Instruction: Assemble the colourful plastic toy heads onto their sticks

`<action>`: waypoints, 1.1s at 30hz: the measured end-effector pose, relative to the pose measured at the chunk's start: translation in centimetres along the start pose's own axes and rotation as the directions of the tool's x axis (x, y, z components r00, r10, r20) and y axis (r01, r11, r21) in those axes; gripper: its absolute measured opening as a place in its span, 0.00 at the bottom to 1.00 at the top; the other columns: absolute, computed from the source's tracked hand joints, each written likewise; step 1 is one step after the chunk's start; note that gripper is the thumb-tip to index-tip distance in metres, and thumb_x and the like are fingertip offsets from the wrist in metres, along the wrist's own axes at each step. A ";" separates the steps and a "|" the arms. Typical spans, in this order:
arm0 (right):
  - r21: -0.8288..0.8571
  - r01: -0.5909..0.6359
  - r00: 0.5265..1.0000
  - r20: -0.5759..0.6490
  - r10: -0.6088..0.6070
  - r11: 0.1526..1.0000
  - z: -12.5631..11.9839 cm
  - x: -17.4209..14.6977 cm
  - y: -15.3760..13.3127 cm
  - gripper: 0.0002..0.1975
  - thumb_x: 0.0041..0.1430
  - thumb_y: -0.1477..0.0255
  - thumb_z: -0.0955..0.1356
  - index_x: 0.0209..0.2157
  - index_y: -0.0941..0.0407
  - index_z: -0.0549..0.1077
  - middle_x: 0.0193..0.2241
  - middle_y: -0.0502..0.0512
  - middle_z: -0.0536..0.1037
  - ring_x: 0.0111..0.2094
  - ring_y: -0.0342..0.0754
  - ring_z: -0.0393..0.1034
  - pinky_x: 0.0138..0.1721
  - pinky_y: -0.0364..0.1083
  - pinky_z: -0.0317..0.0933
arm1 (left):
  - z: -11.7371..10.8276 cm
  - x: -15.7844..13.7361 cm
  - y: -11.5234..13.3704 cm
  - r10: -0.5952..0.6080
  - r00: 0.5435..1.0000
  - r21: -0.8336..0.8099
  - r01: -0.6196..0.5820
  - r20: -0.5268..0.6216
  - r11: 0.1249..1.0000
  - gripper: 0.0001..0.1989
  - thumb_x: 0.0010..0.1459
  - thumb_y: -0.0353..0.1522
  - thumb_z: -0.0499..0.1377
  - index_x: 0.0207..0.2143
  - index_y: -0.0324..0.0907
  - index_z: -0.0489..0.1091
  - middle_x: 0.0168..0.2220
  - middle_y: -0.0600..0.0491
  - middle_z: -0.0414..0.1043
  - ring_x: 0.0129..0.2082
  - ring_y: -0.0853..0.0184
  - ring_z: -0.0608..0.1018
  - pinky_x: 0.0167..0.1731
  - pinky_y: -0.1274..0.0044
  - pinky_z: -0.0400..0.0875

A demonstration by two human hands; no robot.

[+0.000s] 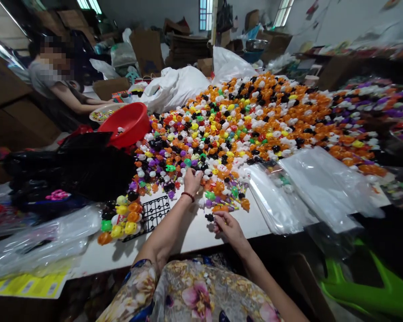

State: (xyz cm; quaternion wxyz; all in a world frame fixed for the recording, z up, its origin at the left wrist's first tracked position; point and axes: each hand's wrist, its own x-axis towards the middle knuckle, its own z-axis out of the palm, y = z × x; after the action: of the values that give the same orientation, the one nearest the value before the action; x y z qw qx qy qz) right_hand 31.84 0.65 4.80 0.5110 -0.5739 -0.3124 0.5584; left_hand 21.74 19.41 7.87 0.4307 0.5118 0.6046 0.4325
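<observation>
My left hand (192, 182), with a dark red bead bracelet (188, 196) at its wrist, reaches into the near edge of a heap of small coloured plastic figures (221, 129). Its fingers are drawn together among the pieces; what they pinch is hidden. Nearer the table's front edge, my right hand (229, 227) pinches a small black plastic piece (208, 218) between thumb and fingers. To the left of my left arm lies a black plastic grid (157, 211). Yellow, orange, white and green figures (122, 217) stand in rows on its left part.
A red basin (129, 125) tilts at the heap's left, beside black plastic bags (87, 167). Clear plastic bags (319, 183) lie on the right of the white table (248, 223). Another person (60, 85) works at the back left. A green plastic stool (366, 281) stands lower right.
</observation>
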 end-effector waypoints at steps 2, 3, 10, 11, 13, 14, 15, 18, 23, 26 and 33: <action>-0.013 0.025 1.000 -0.017 -0.025 1.000 -0.1 0.2 -0.1 0.29 0.39 0.45 0.74 0.32 0.56 0.74 0.19 0.46 0.71 0.19 0.41 0.66 0.21 0.42 0.62 | -1.0 -0.6 -0.4 -0.055 0.998 -0.090 0.056 0.009 0.994 0.07 0.56 0.33 0.61 0.33 0.43 0.64 0.30 0.55 0.68 0.33 0.67 0.75 0.37 0.74 0.70; -0.021 0.043 0.999 -0.027 -0.043 0.999 -0.1 0.3 -0.1 0.29 0.40 0.45 0.74 0.33 0.56 0.74 0.19 0.45 0.71 0.19 0.41 0.66 0.21 0.42 0.62 | -1.6 -1.1 -0.6 -0.084 0.996 -0.140 0.087 0.029 0.986 0.05 0.58 0.33 0.59 0.36 0.43 0.65 0.29 0.55 0.69 0.31 0.68 0.75 0.36 0.75 0.71; -0.133 0.186 0.982 0.010 -0.186 0.974 0.5 0.4 -0.9 0.25 0.47 0.50 0.72 0.40 0.55 0.79 0.25 0.50 0.76 0.25 0.43 0.68 0.27 0.44 0.66 | -6.1 -6.3 -3.0 -0.258 0.856 -0.735 0.517 0.448 0.439 0.08 0.53 0.24 0.58 0.36 0.41 0.71 0.31 0.51 0.75 0.33 0.69 0.79 0.37 0.77 0.75; -0.142 0.211 0.978 0.023 -0.209 0.967 0.7 0.3 -1.0 0.24 0.49 0.52 0.72 0.40 0.55 0.79 0.28 0.51 0.77 0.25 0.43 0.69 0.28 0.45 0.68 | -6.7 -7.1 -3.3 -0.255 0.835 -0.733 0.550 0.487 0.401 0.07 0.52 0.24 0.58 0.35 0.40 0.71 0.33 0.50 0.76 0.34 0.67 0.79 0.38 0.76 0.75; -0.152 0.245 0.969 0.043 -0.241 0.958 1.2 0.0 -1.2 0.22 0.51 0.53 0.71 0.41 0.55 0.79 0.31 0.53 0.79 0.27 0.44 0.70 0.31 0.46 0.70 | -7.6 -8.5 -3.8 -0.234 0.794 -0.698 0.606 0.561 0.381 0.06 0.51 0.25 0.58 0.34 0.38 0.71 0.37 0.46 0.77 0.39 0.63 0.80 0.42 0.73 0.75; -0.155 0.256 0.967 0.052 -0.251 0.954 1.5 -0.2 -1.3 0.21 0.51 0.54 0.71 0.41 0.55 0.80 0.33 0.53 0.79 0.28 0.44 0.70 0.32 0.46 0.70 | -8.0 -9.2 -4.0 -0.215 0.776 -0.674 0.624 0.593 0.396 0.06 0.51 0.27 0.59 0.34 0.37 0.71 0.40 0.43 0.77 0.43 0.60 0.80 0.44 0.72 0.75; -0.159 0.266 0.964 0.060 -0.259 0.951 1.8 -0.4 -1.4 0.21 0.52 0.55 0.71 0.41 0.54 0.80 0.34 0.54 0.80 0.29 0.45 0.71 0.32 0.46 0.70 | -8.3 -9.8 -4.2 -0.196 0.765 -0.652 0.631 0.614 0.421 0.07 0.51 0.28 0.59 0.34 0.36 0.71 0.43 0.41 0.77 0.46 0.58 0.79 0.45 0.70 0.74; -0.185 0.307 0.952 0.086 -0.295 0.934 2.5 -1.0 -1.6 0.18 0.55 0.56 0.69 0.41 0.53 0.80 0.38 0.56 0.80 0.33 0.47 0.73 0.34 0.47 0.71 | -8.9 -11.1 -4.4 -0.160 0.775 -0.616 0.592 0.611 0.520 0.06 0.49 0.29 0.62 0.32 0.39 0.70 0.42 0.45 0.78 0.47 0.59 0.79 0.45 0.71 0.74; -0.295 0.391 0.921 0.128 -0.369 0.872 2.8 -1.6 -1.9 0.17 0.58 0.57 0.68 0.42 0.52 0.80 0.40 0.57 0.81 0.39 0.51 0.75 0.38 0.48 0.70 | -9.3 -12.0 -4.2 -0.130 0.827 -0.587 0.490 0.547 0.644 0.15 0.44 0.32 0.68 0.30 0.42 0.64 0.32 0.55 0.75 0.35 0.69 0.78 0.39 0.76 0.73; -0.354 0.456 0.888 0.113 -0.447 0.817 2.5 -1.9 -2.1 0.16 0.60 0.59 0.67 0.43 0.52 0.79 0.40 0.57 0.81 0.40 0.51 0.75 0.40 0.49 0.70 | -9.5 -12.2 -4.0 -0.114 0.856 -0.591 0.438 0.504 0.677 0.20 0.43 0.35 0.70 0.35 0.44 0.62 0.32 0.58 0.74 0.36 0.69 0.79 0.40 0.76 0.73; -0.510 0.602 0.757 0.118 -0.643 0.615 1.6 -2.0 -2.8 0.13 0.63 0.65 0.66 0.44 0.53 0.79 0.36 0.57 0.80 0.38 0.50 0.74 0.41 0.49 0.70 | -9.7 -12.6 -4.4 -0.073 0.838 -0.559 0.424 0.542 0.713 0.23 0.41 0.37 0.71 0.39 0.42 0.68 0.32 0.58 0.73 0.29 0.70 0.79 0.33 0.77 0.72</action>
State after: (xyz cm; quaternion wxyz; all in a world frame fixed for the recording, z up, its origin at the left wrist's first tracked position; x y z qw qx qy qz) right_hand 30.52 -0.08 8.31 0.5097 -0.5660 -0.6102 0.2180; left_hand 12.67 5.66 7.10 0.7749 0.3277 0.3506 0.4113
